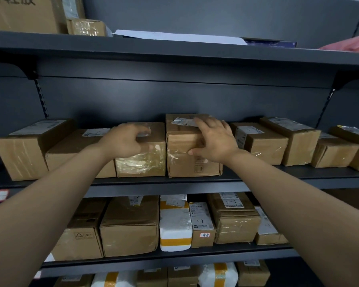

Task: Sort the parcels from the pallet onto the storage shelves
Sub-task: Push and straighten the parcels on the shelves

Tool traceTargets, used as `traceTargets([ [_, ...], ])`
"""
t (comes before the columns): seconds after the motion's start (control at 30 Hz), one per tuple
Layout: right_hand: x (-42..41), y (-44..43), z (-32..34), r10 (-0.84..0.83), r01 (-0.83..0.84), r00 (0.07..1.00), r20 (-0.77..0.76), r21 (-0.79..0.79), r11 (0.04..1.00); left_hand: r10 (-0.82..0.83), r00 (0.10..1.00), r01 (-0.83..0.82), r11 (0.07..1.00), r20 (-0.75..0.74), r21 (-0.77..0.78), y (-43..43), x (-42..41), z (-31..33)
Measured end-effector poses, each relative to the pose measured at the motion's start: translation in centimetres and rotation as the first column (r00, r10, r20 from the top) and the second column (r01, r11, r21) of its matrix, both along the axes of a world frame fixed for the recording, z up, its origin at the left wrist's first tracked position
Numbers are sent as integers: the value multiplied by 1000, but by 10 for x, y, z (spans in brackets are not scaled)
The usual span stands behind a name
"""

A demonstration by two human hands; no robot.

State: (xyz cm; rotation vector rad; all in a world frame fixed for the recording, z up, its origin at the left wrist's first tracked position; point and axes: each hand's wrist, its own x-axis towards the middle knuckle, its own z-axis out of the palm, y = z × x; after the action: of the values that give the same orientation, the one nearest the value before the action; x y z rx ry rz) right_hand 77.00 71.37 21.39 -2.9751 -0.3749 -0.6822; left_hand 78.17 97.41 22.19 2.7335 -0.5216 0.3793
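A row of brown cardboard parcels stands on the middle shelf (174, 181) of a dark grey rack. My left hand (124, 141) lies over the front top corner of a tape-wrapped parcel (145, 162), fingers curled on its top. Right beside it stands a taller parcel (187, 160) with a white label on top. My right hand (214, 139) rests against that taller parcel's upper right corner, fingers spread flat over its top and the thumb on its front face. Both parcels stand on the shelf, touching each other.
More boxes flank the pair: two at the left (23, 150), several at the right (265, 143). The shelf below (174, 257) is packed with boxes and a white foam parcel (174, 226). The top shelf (174, 51) carries cartons, a flat white envelope (180, 37) and a pink bag (352, 45).
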Motion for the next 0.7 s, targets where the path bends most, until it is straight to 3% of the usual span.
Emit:
traceTargets([
  [0.2, -12, -87, 11, -154, 154, 988, 16, 7, 988, -11, 979, 23, 998, 203, -59, -83, -9, 35],
  [0.4, -14, -200, 16, -301, 297, 947, -111, -48, 954, -6, 960, -47, 982, 281, 181, -193, -6, 45],
  [0.7, 17, -325, 5, -253, 239, 952, -175, -95, 966, -10, 990, -44, 924, 138, 379, -335, 28, 0],
])
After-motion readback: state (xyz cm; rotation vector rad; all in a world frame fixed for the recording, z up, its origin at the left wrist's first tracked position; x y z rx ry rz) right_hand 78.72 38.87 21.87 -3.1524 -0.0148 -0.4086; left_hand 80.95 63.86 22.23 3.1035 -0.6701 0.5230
